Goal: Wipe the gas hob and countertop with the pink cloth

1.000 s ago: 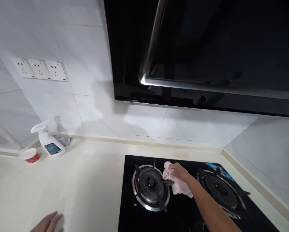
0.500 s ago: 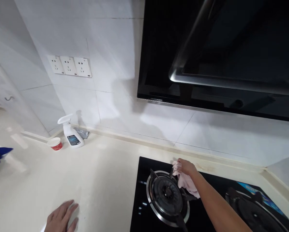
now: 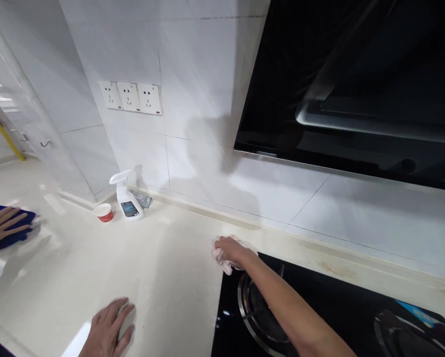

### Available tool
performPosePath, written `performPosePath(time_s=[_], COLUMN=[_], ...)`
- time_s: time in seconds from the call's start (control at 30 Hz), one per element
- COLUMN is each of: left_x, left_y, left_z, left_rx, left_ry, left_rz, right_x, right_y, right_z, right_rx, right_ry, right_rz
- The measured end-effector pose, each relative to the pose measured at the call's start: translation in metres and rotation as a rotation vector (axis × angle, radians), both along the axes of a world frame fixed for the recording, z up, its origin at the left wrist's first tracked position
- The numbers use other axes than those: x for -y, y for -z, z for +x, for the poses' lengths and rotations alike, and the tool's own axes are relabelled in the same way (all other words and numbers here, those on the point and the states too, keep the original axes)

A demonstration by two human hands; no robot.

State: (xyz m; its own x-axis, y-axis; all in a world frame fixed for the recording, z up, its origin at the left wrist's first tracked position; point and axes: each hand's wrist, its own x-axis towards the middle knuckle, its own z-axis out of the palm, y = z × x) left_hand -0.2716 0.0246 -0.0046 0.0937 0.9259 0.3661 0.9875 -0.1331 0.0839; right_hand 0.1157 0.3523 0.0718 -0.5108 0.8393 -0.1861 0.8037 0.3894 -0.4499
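My right hand [image 3: 230,249] is closed on a pale pink cloth [image 3: 222,262], pressed at the back left corner of the black gas stove [image 3: 319,292]. Part of the cloth is hidden under the hand. My forearm crosses over the left burner [image 3: 250,317] and covers much of it. Resting on the cream countertop [image 3: 170,297] to the left of the stove, my left hand [image 3: 110,327] has its fingers spread and holds nothing.
A white spray bottle [image 3: 129,201], a red and white tub [image 3: 103,213] and a grey packet [image 3: 142,199] stand by the wall. Far left, another person's hand [image 3: 4,225] lies on a blue cloth [image 3: 10,240]. A black range hood [image 3: 282,124] hangs above the stove.
My right hand has moved left with the pink cloth, from behind the left burner to the stove's corner. The view has shifted left, and more of the other person's hand and blue cloth shows.
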Motion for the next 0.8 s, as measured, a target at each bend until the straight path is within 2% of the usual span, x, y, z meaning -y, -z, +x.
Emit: performPosePath(time_s=[0.07, 0.17, 0.3, 0.4, 0.5, 0.6, 0.67, 0.73, 0.8], left_x=[-0.001, -0.001, -0.002, -0.002, -0.003, -0.003, -0.003, -0.003, -0.002], left_y=[0.0, 0.001, 0.0, -0.002, -0.003, -0.002, -0.002, -0.003, -0.005], left_z=[0.0, 0.0, 0.001, 0.002, 0.002, 0.001, 0.002, 0.003, 0.006], left_rx=[0.001, 0.003, 0.009, 0.01, 0.017, 0.028, 0.03, 0.031, 0.033], left_ry=[-0.001, 0.011, 0.014, 0.019, 0.019, 0.01, 0.012, 0.015, 0.015], left_rz=[0.009, 0.033, 0.04, 0.046, 0.042, 0.03, 0.026, 0.022, 0.017], right_x=[0.016, 0.053, 0.126, 0.182, 0.21, 0.195, 0.166, 0.13, 0.097], right_y=[0.006, 0.014, 0.025, 0.035, 0.037, 0.018, -0.006, -0.033, -0.052], right_z=[-0.028, -0.052, -0.061, -0.065, -0.071, -0.07, -0.059, -0.039, -0.011], right_rx=[-0.049, -0.131, -0.261, -0.395, -0.615, -0.912, -0.988, -0.871, -0.552], right_ry=[-0.052, -0.035, 0.015, -0.01, -0.008, 0.059, 0.101, 0.161, 0.265], right_rz=[0.0, 0.041, 0.079, 0.065, -0.007, -0.068, -0.006, 0.135, 0.254])
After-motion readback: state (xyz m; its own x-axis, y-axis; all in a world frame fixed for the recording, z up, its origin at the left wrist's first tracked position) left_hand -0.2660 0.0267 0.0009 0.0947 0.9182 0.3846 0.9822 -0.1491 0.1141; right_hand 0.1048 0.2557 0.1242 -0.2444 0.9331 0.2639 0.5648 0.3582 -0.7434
